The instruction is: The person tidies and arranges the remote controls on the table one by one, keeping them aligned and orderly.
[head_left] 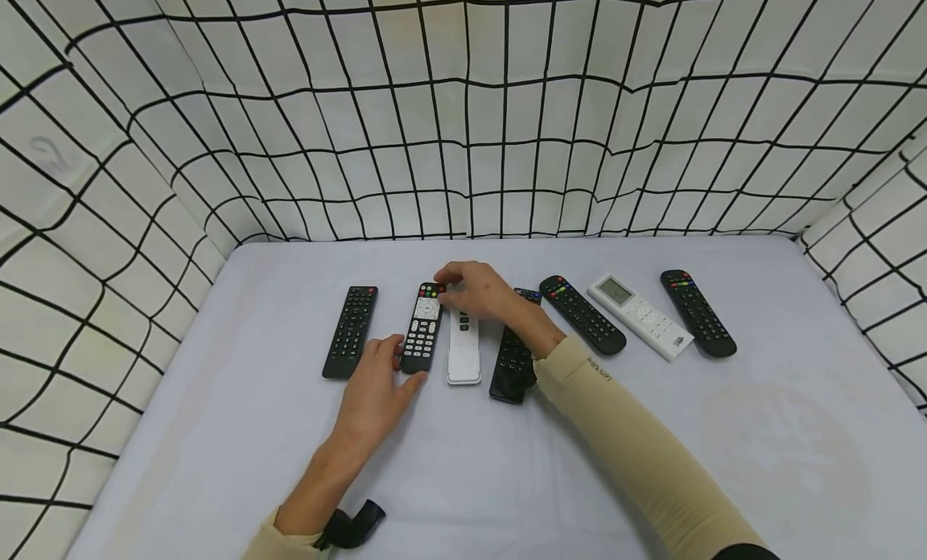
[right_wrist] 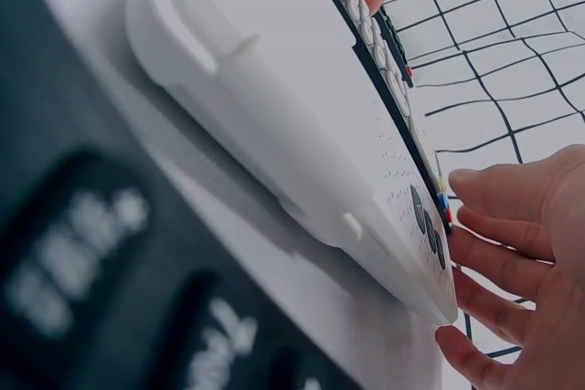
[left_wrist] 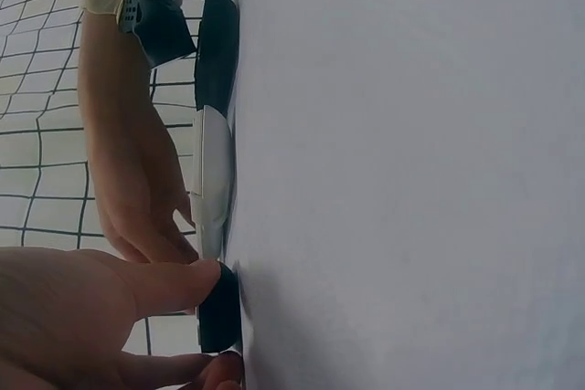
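The keypad remote [head_left: 423, 327], black with white keys, lies flat on the table [head_left: 724, 447] with its long axis running near to far, coloured buttons at the far end. The left hand [head_left: 376, 395] pinches its near end between thumb and fingers. The right hand [head_left: 474, 290] curls its fingertips on the far end, reaching over the white remote [head_left: 463, 355] just right of it. A black remote [head_left: 351, 331] lies close on its left, another [head_left: 512, 359] right of the white one. Three more remotes lie further right. Bare table stretches nearer than the keypad remote, and a gridded wall [head_left: 463, 142] stands beyond it.
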Tool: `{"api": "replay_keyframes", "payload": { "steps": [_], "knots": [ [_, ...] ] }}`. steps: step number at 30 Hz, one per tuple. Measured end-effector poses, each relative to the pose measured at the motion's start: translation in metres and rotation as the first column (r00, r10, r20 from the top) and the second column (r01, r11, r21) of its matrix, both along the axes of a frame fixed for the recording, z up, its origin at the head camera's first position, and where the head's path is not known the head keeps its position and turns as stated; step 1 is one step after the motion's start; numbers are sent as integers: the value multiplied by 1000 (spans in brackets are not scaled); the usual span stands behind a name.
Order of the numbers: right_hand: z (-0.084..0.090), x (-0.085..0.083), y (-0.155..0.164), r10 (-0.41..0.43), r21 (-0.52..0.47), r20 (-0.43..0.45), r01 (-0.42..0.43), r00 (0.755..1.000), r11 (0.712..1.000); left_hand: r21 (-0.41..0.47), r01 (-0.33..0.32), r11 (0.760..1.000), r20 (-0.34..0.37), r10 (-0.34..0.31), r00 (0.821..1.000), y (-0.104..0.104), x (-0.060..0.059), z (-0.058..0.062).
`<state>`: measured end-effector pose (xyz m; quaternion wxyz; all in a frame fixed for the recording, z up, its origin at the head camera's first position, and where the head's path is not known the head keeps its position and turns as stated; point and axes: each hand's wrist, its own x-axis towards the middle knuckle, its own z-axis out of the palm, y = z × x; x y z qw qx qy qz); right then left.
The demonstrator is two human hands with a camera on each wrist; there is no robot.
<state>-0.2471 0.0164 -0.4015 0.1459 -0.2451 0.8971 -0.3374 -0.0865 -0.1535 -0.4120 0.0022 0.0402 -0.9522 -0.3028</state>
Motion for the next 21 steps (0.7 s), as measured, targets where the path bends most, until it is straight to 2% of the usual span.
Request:
{"api": "replay_keyframes", "payload": {
  "steps": [8, 21],
  "knots": [
    [2, 1, 0, 14, 15, 16, -14, 1000, 1000, -5, 4, 1000, 10, -4, 1000, 2, 0, 2],
    [8, 4, -5, 20, 27, -7, -20, 1000, 999, 32, -8, 999, -3, 8, 1000, -1, 5, 2]
  ]
}}
